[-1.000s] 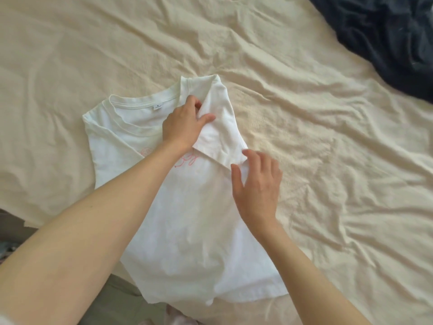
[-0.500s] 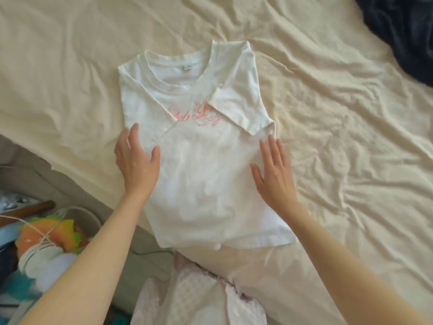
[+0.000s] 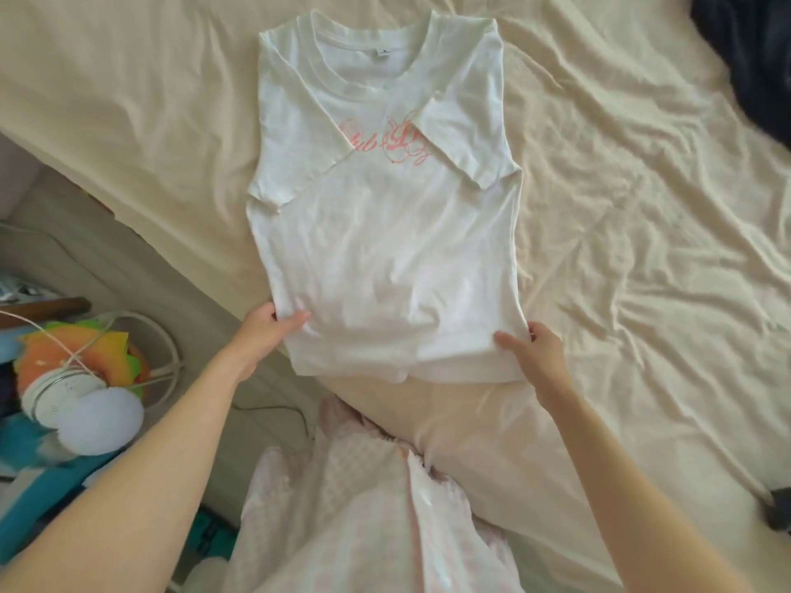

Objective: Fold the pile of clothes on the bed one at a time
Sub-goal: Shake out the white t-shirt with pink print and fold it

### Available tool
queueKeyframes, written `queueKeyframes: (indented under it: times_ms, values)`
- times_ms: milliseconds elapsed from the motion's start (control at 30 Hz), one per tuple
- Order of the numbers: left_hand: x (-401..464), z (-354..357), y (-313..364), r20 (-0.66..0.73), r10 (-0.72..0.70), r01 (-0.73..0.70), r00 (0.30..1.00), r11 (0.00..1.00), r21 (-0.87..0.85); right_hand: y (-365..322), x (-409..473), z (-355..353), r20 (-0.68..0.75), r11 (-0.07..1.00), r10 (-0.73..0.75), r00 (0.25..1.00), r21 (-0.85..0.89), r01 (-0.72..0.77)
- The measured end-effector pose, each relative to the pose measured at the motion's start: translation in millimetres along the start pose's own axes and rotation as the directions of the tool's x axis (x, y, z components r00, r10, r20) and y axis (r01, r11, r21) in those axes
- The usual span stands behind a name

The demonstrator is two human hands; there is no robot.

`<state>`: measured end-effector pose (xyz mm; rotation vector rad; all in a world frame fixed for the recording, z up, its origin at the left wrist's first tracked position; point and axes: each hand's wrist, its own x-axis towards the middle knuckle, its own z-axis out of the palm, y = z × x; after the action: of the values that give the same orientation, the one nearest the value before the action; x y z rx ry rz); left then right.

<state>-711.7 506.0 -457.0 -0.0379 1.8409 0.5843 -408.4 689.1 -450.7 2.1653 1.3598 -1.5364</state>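
Head view: my left hand (image 3: 267,331) pinches the lower left corner of the white T-shirt (image 3: 385,258), thumb on top of the cloth and fingers curled under its edge. My right hand (image 3: 530,348) grips the lower right corner the same way, thumb lying on the fabric. The shirt stretches away from both grips, flat on the cream bedsheet (image 3: 642,250), collar at the far end. Both sleeves are folded inward over the chest, partly covering the pink script print (image 3: 385,143) that sits well beyond my hands. The hem lies between my two grips, close to the bed's near edge. Just behind my wrists, toward me, is pale pink patterned fabric (image 3: 364,507). Far off beyond my right hand, at the sheet's upper corner, lies a dark navy garment (image 3: 744,57). Left of my left arm, below the bed, sits a white fan (image 3: 85,400) among colourful clutter.
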Motion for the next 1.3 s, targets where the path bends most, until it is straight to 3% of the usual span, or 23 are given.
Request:
queueKeyframes:
  times_ms: [100, 200, 300, 433, 633, 733, 867, 1100, 1233, 1300]
  values:
    - [-20, 13, -25, 0.055, -0.072, 0.066, 0.996, 0.992, 0.109, 7, -4, -13, 0.095, 0.996, 0.085, 0.992, 0.029, -0.088]
    - [-41, 22, -44, 0.020, -0.096, 0.094, 0.995, 0.992, 0.087, 20, -15, -27, 0.179, 0.969, 0.140, 0.974, 0.179, -0.172]
    - [-61, 23, -60, -0.016, -0.140, 0.138, 0.990, 0.986, -0.097, 34, -28, -33, 0.210, 0.887, 0.143, 0.967, 0.406, -0.220]
    - [-85, 19, -72, -0.016, -0.203, 0.177, 0.979, 0.887, -0.427, 42, -43, -30, 0.151, 0.855, 0.179, 0.972, 0.465, -0.229]
    - [-100, 14, -60, 0.044, -0.270, 0.257, 0.962, 0.836, -0.484, 31, -57, -37, 0.155, 0.790, 0.251, 0.956, 0.538, -0.295]
    - [-101, 2, -35, 0.041, -0.226, 0.212, 0.973, 0.812, -0.543, 7, -60, -45, 0.222, 0.706, 0.194, 0.956, 0.645, -0.293]
    - [-102, -19, 22, -0.015, -0.168, 0.099, 0.986, 0.651, -0.753, -53, -54, -55, 0.267, 0.584, 0.078, 0.960, 0.769, -0.261]
    - [-50, -48, 154, -0.101, 0.020, -0.094, 0.995, 0.563, -0.821, -199, -3, -53, 0.310, 0.362, -0.096, 0.946, 0.896, -0.257]
    - [-1, -58, 211, -0.137, 0.099, -0.168, 0.986, 0.506, -0.846, -266, 32, -40, 0.284, 0.412, -0.156, 0.946, 0.889, -0.199]
    - [16, -57, 217, -0.143, 0.094, -0.171, 0.985, 0.544, -0.822, -274, 43, -32, 0.265, 0.490, -0.134, 0.955, 0.855, -0.169]
